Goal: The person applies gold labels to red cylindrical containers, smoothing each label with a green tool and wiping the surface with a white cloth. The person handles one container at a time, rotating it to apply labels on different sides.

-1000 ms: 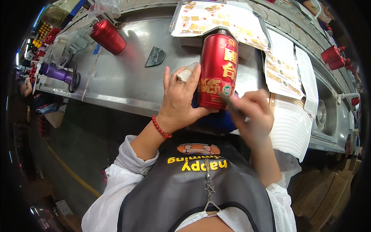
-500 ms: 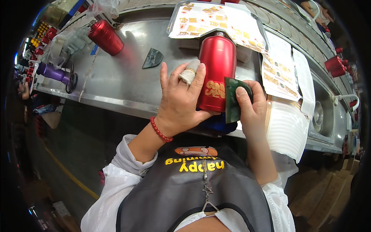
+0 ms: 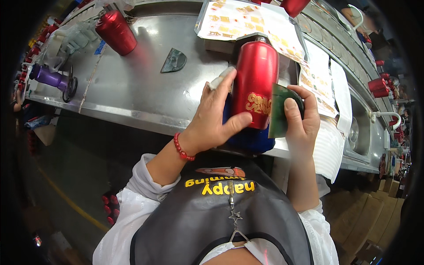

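A red metal bottle (image 3: pixel 257 73) with a gold pattern near its lower end lies in front of me on a dark blue pad (image 3: pixel 254 142). My left hand (image 3: pixel 216 112) is at the bottle's left side, fingers stretched along it and the thumb on its lower front; the hand is not wrapped round it. A pale cloth cover sits on one left finger. In my right hand (image 3: pixel 304 117) is a dark green scraper (image 3: pixel 279 110), pinched between thumb and fingers. Its straight edge meets the bottle's right side by the pattern.
Another dark green scraper (image 3: pixel 174 61) lies on the steel bench (image 3: pixel 145 88). Farther left are a second red bottle (image 3: pixel 116 33) and a purple heat gun-like tool (image 3: pixel 51 78). Patterned sheets (image 3: pixel 229 20) lie on a tray behind. A sink (image 3: pixel 355 132) is at right.
The bottle has shifted slightly right and turned, its pattern now nearer the scraper. My left thumb has come from under the bottle's end onto its front. The right hand moved slightly right.
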Tool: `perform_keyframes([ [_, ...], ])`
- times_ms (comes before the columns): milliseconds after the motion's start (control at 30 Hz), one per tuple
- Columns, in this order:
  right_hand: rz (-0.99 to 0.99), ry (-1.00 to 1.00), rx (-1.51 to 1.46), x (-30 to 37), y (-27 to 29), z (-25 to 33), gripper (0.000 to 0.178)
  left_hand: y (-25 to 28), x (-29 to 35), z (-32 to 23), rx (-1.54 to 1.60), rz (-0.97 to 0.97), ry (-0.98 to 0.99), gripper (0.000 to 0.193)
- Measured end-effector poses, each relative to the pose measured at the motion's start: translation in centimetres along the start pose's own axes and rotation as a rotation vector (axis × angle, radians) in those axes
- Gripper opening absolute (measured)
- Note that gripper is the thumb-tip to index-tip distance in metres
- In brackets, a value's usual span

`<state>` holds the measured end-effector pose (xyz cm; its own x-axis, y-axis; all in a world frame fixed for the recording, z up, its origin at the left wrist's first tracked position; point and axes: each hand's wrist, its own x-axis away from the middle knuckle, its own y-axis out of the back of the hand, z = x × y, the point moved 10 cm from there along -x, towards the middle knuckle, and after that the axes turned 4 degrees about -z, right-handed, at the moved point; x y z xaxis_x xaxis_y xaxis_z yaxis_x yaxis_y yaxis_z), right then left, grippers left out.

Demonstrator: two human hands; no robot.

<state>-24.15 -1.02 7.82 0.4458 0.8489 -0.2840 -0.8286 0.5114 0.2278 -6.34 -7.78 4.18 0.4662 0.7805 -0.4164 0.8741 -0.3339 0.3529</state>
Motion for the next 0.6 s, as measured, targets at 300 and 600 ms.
perform_keyframes([
  [300,-0.012,-0.047,-0.051,1.0,-1.1,-0.7,0.027,-0.3,-1.0,0.6,-0.017,-0.081,0.07,0.075],
  [600,0.145,0.213,0.582,-1.5,-6.2,4.6,0.029,0.8,0.6,0.3,0.049,-0.062,0.073,0.054],
])
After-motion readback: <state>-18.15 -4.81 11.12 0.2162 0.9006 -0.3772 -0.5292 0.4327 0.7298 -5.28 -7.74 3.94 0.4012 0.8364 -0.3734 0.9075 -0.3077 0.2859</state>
